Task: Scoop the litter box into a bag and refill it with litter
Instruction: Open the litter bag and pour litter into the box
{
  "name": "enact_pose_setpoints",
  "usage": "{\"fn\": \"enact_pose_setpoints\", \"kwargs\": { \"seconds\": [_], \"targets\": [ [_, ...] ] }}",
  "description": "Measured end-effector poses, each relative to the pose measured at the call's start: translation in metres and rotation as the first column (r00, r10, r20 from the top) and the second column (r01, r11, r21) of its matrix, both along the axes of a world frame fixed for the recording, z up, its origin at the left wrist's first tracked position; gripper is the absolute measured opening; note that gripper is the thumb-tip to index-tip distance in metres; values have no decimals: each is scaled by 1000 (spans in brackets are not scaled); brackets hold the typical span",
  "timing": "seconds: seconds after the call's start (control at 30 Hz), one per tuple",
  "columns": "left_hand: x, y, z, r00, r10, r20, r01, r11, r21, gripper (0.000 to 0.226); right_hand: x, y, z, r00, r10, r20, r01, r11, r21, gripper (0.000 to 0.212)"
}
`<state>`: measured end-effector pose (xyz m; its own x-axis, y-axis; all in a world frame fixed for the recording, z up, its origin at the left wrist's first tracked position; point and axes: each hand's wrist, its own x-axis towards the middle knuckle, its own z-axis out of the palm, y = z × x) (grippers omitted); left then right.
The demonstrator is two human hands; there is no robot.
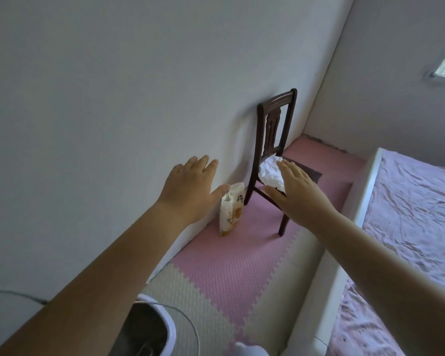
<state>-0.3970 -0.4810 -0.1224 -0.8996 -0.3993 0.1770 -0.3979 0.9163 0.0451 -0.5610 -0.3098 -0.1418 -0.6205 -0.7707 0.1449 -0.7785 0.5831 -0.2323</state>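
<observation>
Reaching forward with both arms toward the corner by the wall (113,98), seemingly fetching supplies rather than scooping yet. Keeping the left hand (190,186) flat and spread, fingers straight and apart, gripping nothing, hovering close to the wall with the thumb near the top of the litter pouch (231,210). Holding the right hand (296,191) flat and empty as well, fingers straight and close together, in front of the crumpled white bag (269,173) on the seat of the dark wooden chair (275,129); cannot tell whether touching it or just short of it.

Standing upright on the pink floor mat (229,265), against the wall and just beside the chair's front leg: that pouch, top crumpled and apparently already opened. Down at the lower edge, well apart from both supplies: a white-rimmed tub (168,327), probably the litter box, contents too dim to judge. Off to the right, a bed (409,214).

Early in the job, judging from empty hands and neither supply picked up. Next, most likely: close the right hand on a loose fold of the white bag and lift it clear of the seat, minding thin, slippery plastic. For the pouch, grip below the open top and keep it upright to avoid spilling.
</observation>
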Motion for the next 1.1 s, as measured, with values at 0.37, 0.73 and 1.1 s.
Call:
{"fn": "enact_pose_setpoints", "kwargs": {
  "seconds": [0.37,0.73,1.1],
  "targets": [
    [-150,-43,-27,998,58,-6,-58,997,58,82,-151,-53,-32,995,103,-11,-103,995,1,80],
    [-325,-73,-81,975,222,-22,-217,967,136,88,-348,-115,-67,967,252,25,-252,968,4,79],
    [-407,-153,-131,937,348,38,-348,911,223,74,-435,-224,-110,933,345,105,-348,937,11,79]
  ]
}}
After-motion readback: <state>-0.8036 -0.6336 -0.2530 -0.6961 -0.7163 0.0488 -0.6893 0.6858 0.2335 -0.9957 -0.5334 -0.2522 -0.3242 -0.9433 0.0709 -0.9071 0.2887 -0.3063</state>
